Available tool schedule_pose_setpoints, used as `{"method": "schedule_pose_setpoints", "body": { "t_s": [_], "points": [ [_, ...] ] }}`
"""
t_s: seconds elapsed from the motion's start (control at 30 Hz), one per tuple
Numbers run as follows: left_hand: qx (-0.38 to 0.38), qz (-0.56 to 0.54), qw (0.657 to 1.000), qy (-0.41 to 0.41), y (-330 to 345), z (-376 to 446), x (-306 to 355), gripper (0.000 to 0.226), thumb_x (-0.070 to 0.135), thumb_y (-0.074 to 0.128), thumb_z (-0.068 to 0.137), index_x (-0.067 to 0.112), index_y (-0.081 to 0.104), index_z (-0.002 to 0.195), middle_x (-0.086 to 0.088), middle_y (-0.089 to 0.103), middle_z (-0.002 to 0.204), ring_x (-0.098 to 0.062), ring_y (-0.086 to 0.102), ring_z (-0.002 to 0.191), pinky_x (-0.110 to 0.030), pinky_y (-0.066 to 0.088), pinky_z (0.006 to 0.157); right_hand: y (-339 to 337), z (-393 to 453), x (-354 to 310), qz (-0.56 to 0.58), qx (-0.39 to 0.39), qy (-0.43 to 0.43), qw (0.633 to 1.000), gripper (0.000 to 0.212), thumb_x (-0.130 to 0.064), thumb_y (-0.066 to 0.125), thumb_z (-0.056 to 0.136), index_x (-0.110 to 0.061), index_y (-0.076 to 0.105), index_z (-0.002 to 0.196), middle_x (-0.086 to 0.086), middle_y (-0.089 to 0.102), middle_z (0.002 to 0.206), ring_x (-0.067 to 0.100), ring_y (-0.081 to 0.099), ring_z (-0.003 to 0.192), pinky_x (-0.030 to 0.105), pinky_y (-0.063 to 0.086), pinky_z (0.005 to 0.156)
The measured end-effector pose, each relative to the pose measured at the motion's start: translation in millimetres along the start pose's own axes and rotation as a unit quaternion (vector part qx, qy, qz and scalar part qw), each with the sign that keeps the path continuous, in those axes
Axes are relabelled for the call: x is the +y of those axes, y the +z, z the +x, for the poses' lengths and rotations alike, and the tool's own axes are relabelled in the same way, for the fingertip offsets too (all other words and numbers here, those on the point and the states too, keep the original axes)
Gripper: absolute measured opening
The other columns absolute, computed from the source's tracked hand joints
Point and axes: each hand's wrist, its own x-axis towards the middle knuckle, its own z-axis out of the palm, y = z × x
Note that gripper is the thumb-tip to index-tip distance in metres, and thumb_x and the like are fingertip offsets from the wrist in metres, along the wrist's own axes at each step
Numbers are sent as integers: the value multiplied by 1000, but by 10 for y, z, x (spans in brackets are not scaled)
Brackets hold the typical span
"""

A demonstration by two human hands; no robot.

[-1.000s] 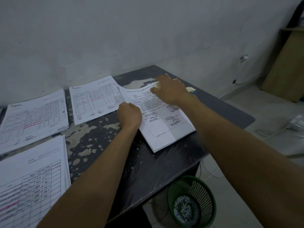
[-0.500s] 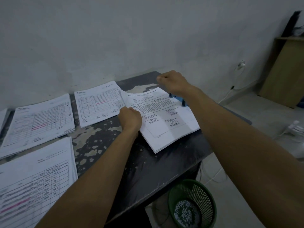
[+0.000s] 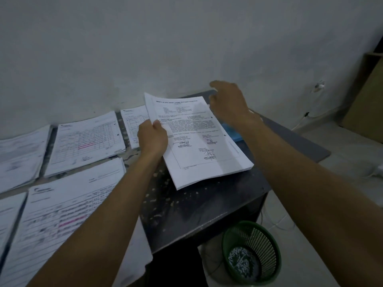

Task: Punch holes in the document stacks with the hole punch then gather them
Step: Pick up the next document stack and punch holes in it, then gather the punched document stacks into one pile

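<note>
My left hand (image 3: 152,137) grips the left edge of a signed document stack (image 3: 199,141) and tilts it up off the dark table (image 3: 207,208). Two punched holes show along the stack's right edge. My right hand (image 3: 229,104) hovers open just beyond the stack's far right corner, holding nothing. A blue hole punch (image 3: 232,132) peeks out from under the stack's right edge, mostly hidden by my right forearm. Other stacks of table forms lie to the left: one behind the lifted stack (image 3: 132,125), one further left (image 3: 87,141), one near me (image 3: 68,220).
A green mesh wastebasket (image 3: 251,252) with white paper bits stands on the floor below the table's right front corner. More papers (image 3: 18,156) lie at the far left. A grey wall runs behind the table. A wall socket with a cable (image 3: 318,87) is at the right.
My right hand has let go of the hole punch and lifted away. My left hand has raised the signed stack off the table and drawn it left, free of the punch.
</note>
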Motion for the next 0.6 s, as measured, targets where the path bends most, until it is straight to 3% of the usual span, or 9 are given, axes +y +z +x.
{"method": "schedule_pose_setpoints", "body": {
  "t_s": [0.03, 0.1, 0.17, 0.23, 0.27, 0.33, 0.43, 0.53, 0.6],
  "points": [
    [-2, -6, 1000, 2, -110, -9, -20, 24, 19, 37, 104, 9, 57, 99, 2, 59, 91, -16, 55, 83, -27, 41, 71, 43, -60, -87, 29, 0, 7, 1000, 34, -15, 51, 94, -7, 61, 126, 10, 66, 122, 25, 60, 111, 17, 36, 89],
    [-3, -21, 1000, 5, -347, -31, -79, 25, 19, 38, 103, 7, 57, 92, 4, 56, 81, -13, 54, 75, -25, 40, 65, 157, -195, -235, 48, -17, 36, 998, 27, -25, 53, 93, -8, 63, 111, 4, 67, 105, 23, 62, 93, 26, 46, 80],
    [-5, -47, 999, 0, -601, -69, -161, 26, 19, 40, 102, 6, 57, 86, -1, 57, 78, -16, 53, 71, -27, 41, 64, 268, -337, -386, 98, -64, 103, 988, 27, -41, 55, 92, -15, 59, 99, -5, 56, 92, 14, 53, 81, 28, 43, 74],
    [-4, -75, 997, -19, -879, -118, -245, 28, 20, 43, 101, 13, 58, 79, 2, 57, 76, -13, 53, 67, -26, 42, 60, 355, -485, -567, 145, -117, 151, 971, 34, -52, 55, 90, -24, 45, 74, -10, 45, 74, 10, 43, 66, 27, 37, 61],
    [-1, -80, 996, -30, -1027, -139, -289, 30, 22, 44, 101, 18, 58, 75, 6, 57, 74, -10, 53, 65, -23, 42, 58, 388, -567, -665, 167, -138, 162, 963, 39, -53, 58, 88, -26, 39, 67, -10, 43, 69, 10, 43, 63, 26, 36, 54],
    [4, -72, 996, -45, -1338, -184, -381, 31, 25, 46, 101, 26, 56, 71, 12, 57, 74, -6, 54, 65, -19, 41, 56, 444, -730, -868, 250, -167, 183, 936, 30, -43, 66, 87, -26, 49, 69, -8, 56, 73, 8, 54, 62, 20, 42, 47],
    [18, -29, 998, -54, -1792, -266, -569, 29, 26, 47, 100, 17, 56, 74, 6, 55, 71, -8, 50, 61, -21, 36, 53, 523, -989, -1161, 393, -224, 214, 866, 12, -21, 76, 84, -14, 71, 92, -1, 75, 95, 8, 72, 72, 18, 56, 60],
    [26, 8, 998, -49, -2177, -396, -819, 30, 25, 47, 100, 11, 50, 73, -5, 50, 69, -14, 44, 56, -23, 31, 51, 632, -1237, -1446, 411, -242, 196, 857, 17, -15, 81, 80, -7, 75, 94, 5, 77, 95, 16, 74, 80, 30, 61, 74],
    [34, 48, 998, -36, -2396, -478, -979, 31, 23, 45, 101, 9, 53, 75, -11, 51, 72, -18, 47, 61, -26, 32, 55, 727, -1368, -1634, 432, -241, 196, 847, 15, -10, 83, 76, -6, 76, 89, 9, 77, 93, 15, 75, 76, 28, 61, 67]
  ]
}}
